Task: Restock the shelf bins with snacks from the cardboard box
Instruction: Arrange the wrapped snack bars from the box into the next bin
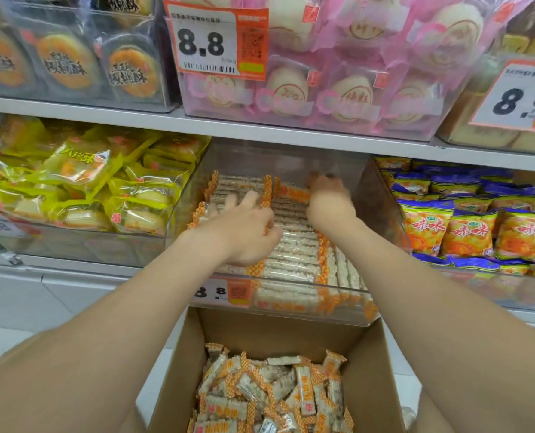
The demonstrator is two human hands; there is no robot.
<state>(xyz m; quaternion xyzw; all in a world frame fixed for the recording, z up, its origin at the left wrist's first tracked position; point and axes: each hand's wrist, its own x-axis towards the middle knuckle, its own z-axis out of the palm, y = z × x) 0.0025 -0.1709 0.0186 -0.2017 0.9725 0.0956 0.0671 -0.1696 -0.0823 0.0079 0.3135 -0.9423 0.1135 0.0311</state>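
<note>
In the clear bin, twelve o'clock from the cardboard box, the left hand lay spread on snack bars while the right hand pinched one at the back. They looked light, stiff and slippery-wrapped, best gripped by the long sides.

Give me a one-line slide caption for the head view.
Left hand and right hand lining up snack bars in the clear bin, cardboard box of more bars below.
</note>
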